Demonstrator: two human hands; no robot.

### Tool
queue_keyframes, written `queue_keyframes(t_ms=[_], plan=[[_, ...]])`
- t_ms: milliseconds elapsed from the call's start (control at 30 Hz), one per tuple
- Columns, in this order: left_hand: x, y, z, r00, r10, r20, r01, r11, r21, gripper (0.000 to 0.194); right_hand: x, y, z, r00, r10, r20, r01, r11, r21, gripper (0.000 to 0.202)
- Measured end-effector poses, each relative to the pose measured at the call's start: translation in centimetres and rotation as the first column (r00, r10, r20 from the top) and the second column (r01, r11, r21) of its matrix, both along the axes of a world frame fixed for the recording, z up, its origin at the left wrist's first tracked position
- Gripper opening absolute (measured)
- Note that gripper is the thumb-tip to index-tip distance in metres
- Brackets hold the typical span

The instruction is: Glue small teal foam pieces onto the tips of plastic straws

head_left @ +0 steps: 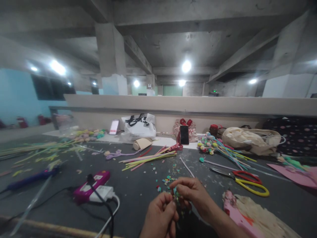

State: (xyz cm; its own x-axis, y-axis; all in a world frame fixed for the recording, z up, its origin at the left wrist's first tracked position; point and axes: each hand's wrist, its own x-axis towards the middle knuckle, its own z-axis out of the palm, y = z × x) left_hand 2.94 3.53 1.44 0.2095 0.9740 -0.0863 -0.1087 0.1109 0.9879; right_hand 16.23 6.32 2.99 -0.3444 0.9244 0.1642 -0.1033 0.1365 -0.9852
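Observation:
Close together near the front of the table are my left hand [162, 213] and my right hand [192, 195], both with fingers pinched. Between their fingertips shows a small blue-green piece [175, 191], mostly covered by the fingers, so its exact kind is unclear. My right thumb and forefinger close on it from above, and my left fingertips grip its lower side. Just beyond the hands lie tiny coloured bits [168, 179] scattered on the dark tabletop.
Red-and-yellow-handled scissors [247, 180] and a pink glue gun [237, 211] lie to the right. A magenta power strip [95, 185] with cables sits left. Fuzzy stems [148, 158], a bunch of coloured flowers [209, 143], a phone [184, 135] and a white bag [138, 127] are farther back.

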Motion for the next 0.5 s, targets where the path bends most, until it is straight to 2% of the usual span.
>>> queue_keyframes(t_ms=[200,300,367,500], plan=[[0.3,0.0,-0.6,0.998,0.043,-0.044,-0.042,0.999,0.007,0.017,-0.1,0.2,-0.4,1.0,-0.008,0.012,0.008,1.0,0.008,0.028],[0.2,0.3,-0.9,0.999,0.032,0.033,-0.031,0.999,-0.008,0.02,-0.1,0.2,-0.2,1.0,-0.011,0.019,0.011,1.0,-0.002,0.03],[-0.1,0.7,-1.2,0.988,-0.028,0.154,0.036,0.998,-0.052,0.025,0.0,0.1,0.1,0.999,-0.031,0.008,0.031,1.0,0.0,0.037],[-1.0,1.4,-1.4,0.92,-0.251,0.3,0.295,0.95,-0.107,0.033,0.4,0.0,0.8,0.996,-0.067,-0.067,0.066,0.998,-0.006,0.044]])
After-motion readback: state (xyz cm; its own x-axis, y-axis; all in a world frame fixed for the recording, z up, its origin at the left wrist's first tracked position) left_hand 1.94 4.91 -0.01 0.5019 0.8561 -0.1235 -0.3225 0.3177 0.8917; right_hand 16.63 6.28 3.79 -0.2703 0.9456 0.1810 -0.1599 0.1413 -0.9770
